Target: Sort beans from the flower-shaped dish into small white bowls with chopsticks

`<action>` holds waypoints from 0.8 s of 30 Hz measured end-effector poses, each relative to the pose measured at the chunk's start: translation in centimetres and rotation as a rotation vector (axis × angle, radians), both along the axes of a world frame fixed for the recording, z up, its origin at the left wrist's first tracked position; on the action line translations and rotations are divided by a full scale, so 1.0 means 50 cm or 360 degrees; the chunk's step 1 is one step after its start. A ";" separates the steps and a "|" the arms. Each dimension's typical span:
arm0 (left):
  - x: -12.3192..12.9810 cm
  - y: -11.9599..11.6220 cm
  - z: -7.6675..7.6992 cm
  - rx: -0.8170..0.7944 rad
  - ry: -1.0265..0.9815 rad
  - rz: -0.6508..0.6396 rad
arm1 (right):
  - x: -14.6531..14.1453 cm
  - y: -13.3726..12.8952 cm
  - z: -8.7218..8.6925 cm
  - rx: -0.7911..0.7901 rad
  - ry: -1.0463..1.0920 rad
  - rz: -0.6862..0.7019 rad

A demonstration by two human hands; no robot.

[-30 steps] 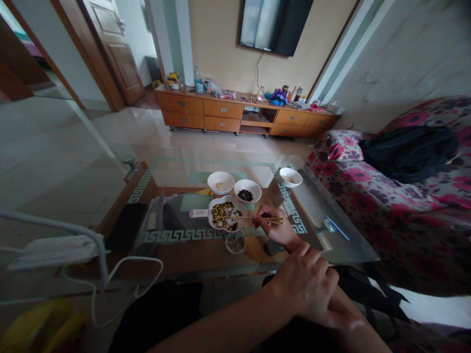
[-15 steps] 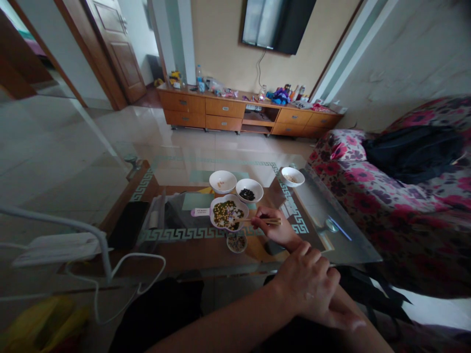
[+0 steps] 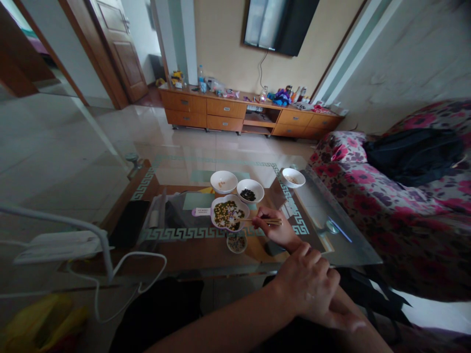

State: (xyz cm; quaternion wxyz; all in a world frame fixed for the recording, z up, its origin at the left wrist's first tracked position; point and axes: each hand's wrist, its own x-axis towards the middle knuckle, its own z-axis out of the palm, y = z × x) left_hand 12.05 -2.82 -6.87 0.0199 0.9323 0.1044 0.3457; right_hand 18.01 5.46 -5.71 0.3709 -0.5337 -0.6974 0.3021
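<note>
On the table (image 3: 184,234), the dish (image 3: 244,204) is sitting near the middle, its handle (image 3: 202,212) pointing left. Small pieces (image 3: 224,210) are lying in it. Just behind, the left bowl (image 3: 217,177) and the middle bowl (image 3: 258,186) are standing side by side; the far bowl (image 3: 296,185) is resting well to their right. The small bowl (image 3: 236,252) is lying before the dish. Chopsticks (image 3: 274,221) are reaching from the right fingers (image 3: 262,220) leftward into the dish. The cabinet (image 3: 224,108) is standing behind the table, the sofa (image 3: 362,186) to its right.
</note>
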 end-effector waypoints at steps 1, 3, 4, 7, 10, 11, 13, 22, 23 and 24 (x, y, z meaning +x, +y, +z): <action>0.000 0.000 0.001 -0.0010 0.0008 -0.0005 | 0.000 0.000 0.000 0.0010 0.0000 -0.0004; -0.002 0.001 0.006 -0.0028 0.0050 -0.0017 | -0.001 0.000 0.001 0.0015 0.0001 -0.0006; -0.003 0.001 0.008 -0.0035 0.0078 -0.0024 | -0.002 -0.001 0.002 0.0012 0.0004 -0.0003; -0.006 0.001 0.014 -0.0053 0.0131 -0.0041 | -0.003 -0.003 0.007 0.0038 0.0051 -0.0016; -0.005 0.003 0.014 -0.0040 0.0112 -0.0046 | 0.001 -0.002 0.015 0.0211 0.0153 -0.0238; -0.003 0.004 0.013 -0.0027 0.0094 -0.0049 | 0.003 0.000 0.018 0.0283 0.0175 -0.0372; 0.001 0.007 0.010 -0.0002 0.0048 -0.0061 | 0.010 0.004 0.021 0.0384 0.0178 -0.0630; -0.006 0.004 0.014 -0.0018 0.0065 -0.0124 | 0.004 0.001 0.010 0.0210 0.0243 -0.0363; -0.018 0.013 0.023 -0.0002 0.0062 -0.0180 | 0.005 0.001 0.009 0.0210 0.0239 -0.0372; -0.034 0.027 0.034 0.0039 0.0035 -0.0245 | 0.008 0.001 0.008 0.0221 0.0235 -0.0412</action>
